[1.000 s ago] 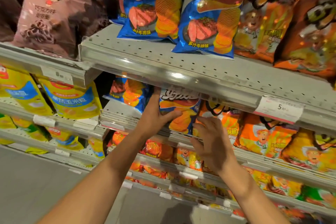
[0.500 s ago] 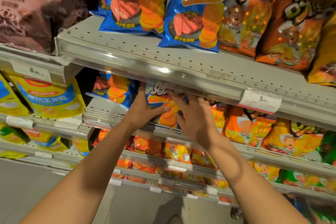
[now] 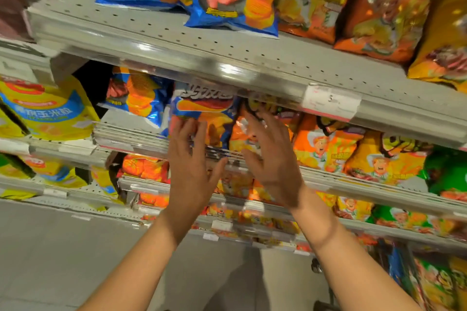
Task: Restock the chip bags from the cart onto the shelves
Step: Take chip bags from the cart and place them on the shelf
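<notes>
Your left hand (image 3: 192,159) and right hand (image 3: 271,156) hang with fingers spread, holding nothing, just in front of the second shelf's edge (image 3: 141,144). The blue steak-flavour chip bag (image 3: 204,111) stands upright on that shelf straight beyond them, its long axis vertical, its top tucked under the shelf above. Your left fingertips lie over its lower left (contact blurred, I cannot tell); left is nearer.
</notes>
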`<state>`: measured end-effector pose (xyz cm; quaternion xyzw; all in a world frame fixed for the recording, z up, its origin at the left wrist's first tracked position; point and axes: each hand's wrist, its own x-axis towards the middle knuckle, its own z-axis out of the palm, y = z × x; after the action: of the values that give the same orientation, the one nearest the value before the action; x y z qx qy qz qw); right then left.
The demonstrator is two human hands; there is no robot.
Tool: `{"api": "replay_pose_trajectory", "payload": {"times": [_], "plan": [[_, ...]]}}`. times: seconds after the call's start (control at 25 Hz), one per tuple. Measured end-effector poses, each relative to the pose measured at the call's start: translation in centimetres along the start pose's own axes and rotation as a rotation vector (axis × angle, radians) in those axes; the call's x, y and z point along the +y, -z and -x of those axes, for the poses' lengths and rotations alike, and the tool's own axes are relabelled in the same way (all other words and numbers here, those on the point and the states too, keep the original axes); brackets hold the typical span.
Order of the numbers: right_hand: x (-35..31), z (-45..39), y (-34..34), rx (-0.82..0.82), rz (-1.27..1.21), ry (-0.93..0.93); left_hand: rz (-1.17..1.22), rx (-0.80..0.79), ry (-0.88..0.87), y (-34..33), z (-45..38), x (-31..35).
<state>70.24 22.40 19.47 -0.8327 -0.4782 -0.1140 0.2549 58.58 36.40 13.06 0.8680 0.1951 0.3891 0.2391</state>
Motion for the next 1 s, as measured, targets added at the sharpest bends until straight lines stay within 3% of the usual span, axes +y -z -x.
{"api": "replay_pose_trajectory", "payload": {"times": [0.2, 0.32, 0.64, 0.8, 1.0], "plan": [[9.6, 12.1, 6.2, 0.021, -0.17, -0.282, 0.162, -0.198, -0.177, -7.9, 4.7, 10.5], [16.7, 21.4, 11.3, 0.024, 0.003, -0.491, 0.237, -0.395, -0.272, -14.5, 8.0, 18.7], [31.1, 44.9, 25.1, 0.069, 0.137, -0.954, 0.424, -0.841, -0.473, -31.5, 18.8, 42.3], [34.6, 52.8, 29.4, 0.182, 0.1, -1.223, 0.416, -0.998, -0.61, -36.7, 22.5, 49.5], [37.8, 58.8, 30.0, 0.239, 0.027, -1.464, 0.434, -1.244, -0.681, -44.8, 22.3, 54.2]]}}
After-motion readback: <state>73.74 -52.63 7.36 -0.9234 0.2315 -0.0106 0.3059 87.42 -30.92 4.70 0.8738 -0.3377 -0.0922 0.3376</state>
